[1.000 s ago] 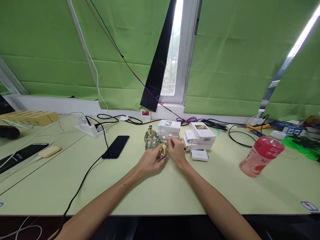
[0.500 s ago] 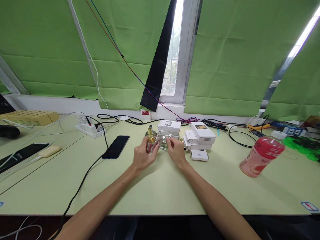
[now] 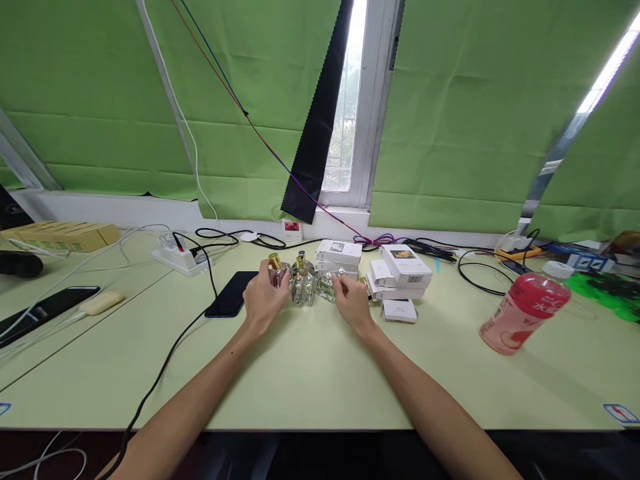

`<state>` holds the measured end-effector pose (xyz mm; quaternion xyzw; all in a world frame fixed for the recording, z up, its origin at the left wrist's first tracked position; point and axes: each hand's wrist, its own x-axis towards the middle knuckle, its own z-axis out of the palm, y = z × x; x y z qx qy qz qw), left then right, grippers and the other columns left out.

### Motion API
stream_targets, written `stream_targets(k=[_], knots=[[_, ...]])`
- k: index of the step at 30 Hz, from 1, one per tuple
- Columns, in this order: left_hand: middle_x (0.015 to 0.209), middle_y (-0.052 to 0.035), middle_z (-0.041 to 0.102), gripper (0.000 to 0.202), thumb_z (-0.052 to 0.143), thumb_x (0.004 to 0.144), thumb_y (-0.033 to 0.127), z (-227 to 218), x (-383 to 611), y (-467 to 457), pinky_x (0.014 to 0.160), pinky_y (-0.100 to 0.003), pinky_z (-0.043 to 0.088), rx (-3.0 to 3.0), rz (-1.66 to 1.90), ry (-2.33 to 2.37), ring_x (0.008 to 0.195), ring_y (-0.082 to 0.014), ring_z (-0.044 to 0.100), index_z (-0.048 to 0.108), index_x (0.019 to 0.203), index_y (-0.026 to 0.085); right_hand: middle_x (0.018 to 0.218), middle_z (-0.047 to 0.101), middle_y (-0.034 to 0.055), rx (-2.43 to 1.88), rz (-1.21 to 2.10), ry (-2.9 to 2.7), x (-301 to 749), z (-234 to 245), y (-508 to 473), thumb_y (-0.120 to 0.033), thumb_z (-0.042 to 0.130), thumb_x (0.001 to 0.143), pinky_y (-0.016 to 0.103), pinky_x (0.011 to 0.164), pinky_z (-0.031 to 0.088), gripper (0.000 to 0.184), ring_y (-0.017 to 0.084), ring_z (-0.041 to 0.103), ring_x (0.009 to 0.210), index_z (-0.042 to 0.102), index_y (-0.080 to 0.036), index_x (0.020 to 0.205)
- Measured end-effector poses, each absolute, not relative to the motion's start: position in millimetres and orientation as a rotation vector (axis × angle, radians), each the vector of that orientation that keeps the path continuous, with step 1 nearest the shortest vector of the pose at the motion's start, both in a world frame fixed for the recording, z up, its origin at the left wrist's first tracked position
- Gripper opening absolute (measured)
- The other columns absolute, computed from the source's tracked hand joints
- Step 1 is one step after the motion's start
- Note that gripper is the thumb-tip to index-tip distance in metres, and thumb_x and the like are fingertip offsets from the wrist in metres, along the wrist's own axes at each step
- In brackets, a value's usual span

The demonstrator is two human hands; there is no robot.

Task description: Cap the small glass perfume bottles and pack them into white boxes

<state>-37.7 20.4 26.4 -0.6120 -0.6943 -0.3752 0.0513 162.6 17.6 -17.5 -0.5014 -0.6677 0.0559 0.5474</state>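
Note:
My left hand (image 3: 265, 298) is closed around a round glass perfume bottle (image 3: 282, 272) with a gold neck, tilted a little to the left. Right beside it several clear glass perfume bottles (image 3: 303, 289) stand close together, one with a gold neck behind. My right hand (image 3: 354, 302) pinches at a clear glass perfume bottle (image 3: 327, 287) that leans near the white boxes; its fingers partly cover it. A stack of white boxes (image 3: 338, 252) stands just behind the bottles. More white boxes (image 3: 406, 268) are piled to the right of my right hand.
A black phone (image 3: 231, 295) lies left of my left hand, with a black cable (image 3: 173, 353) running past it. A power strip (image 3: 183, 259) is farther left. At right stands a pink drink bottle (image 3: 524, 313). Cables (image 3: 430, 249) run along the back edge.
My left hand has moved left with its perfume bottle, away from my right hand, uncovering the bottles between them. My right hand has stayed almost still.

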Motion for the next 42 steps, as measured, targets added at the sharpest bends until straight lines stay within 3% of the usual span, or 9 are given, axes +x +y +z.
stream_targets(k=[9,25,42], knots=[[0.102,-0.0110,0.075,0.038,0.049,0.093,0.048,28,-40,22,0.064,-0.033,0.038,-1.992,-0.843,-2.274,0.097,-0.0357,0.070,0.054,0.123,0.025,0.053,0.038,-0.0046,-1.202,0.155,-1.599,163,-18,18,-0.047,0.041,0.102,0.028,0.056,0.024,0.047,0.012,0.031,0.051,0.032,-0.023,0.062],[0.097,-0.0105,0.076,0.034,0.050,0.093,0.047,20,-45,26,0.061,-0.033,0.037,-2.087,-0.754,-2.233,0.094,-0.0345,0.070,0.060,0.115,0.024,0.052,0.037,-0.0049,-1.204,0.154,-1.617,161,-20,18,-0.046,0.041,0.102,0.028,0.056,0.023,0.047,0.012,0.030,0.050,0.031,-0.023,0.062],[0.097,-0.0118,0.076,0.032,0.051,0.090,0.039,18,-49,29,0.065,-0.032,0.043,-2.165,-0.683,-2.222,0.092,-0.0323,0.070,0.064,0.114,0.022,0.053,0.042,-0.0036,-1.239,0.136,-1.661,161,-20,18,-0.047,0.039,0.103,0.027,0.056,0.027,0.049,0.013,0.036,0.051,0.040,-0.023,0.060]])
